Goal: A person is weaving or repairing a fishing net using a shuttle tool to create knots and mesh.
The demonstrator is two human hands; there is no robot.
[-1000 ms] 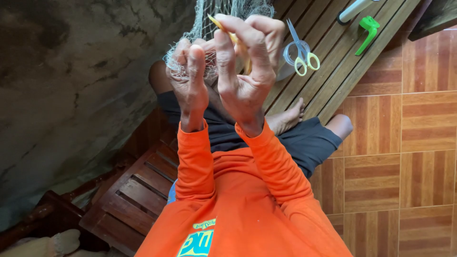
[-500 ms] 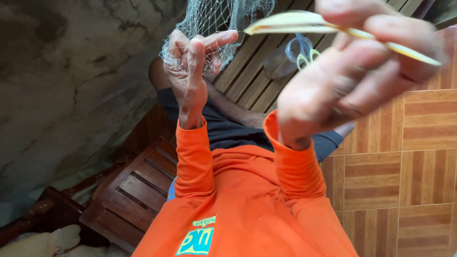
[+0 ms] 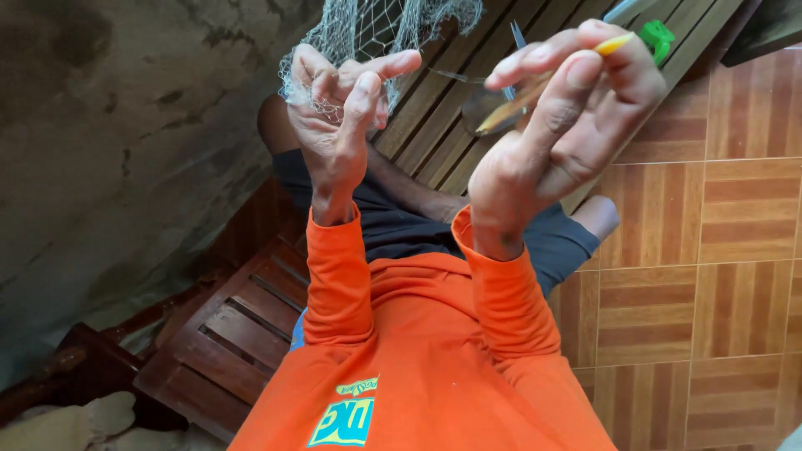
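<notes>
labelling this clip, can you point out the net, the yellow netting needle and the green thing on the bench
net (image 3: 368,33), head view, on the mesh bunched above the left hand
yellow netting needle (image 3: 614,43), head view, on its yellow end by the right fingertips
green thing (image 3: 657,35), head view, on its top edge beside the needle

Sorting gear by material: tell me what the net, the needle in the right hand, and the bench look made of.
Net: thin pale filament, probably nylon; fine translucent mesh bunched over the left hand.
Needle: flat yellow strip, smooth, likely plastic, though bamboo is possible; blurred in the right hand.
Bench: wood slats, brown with visible grain and a slight sheen, perhaps varnished.
</notes>
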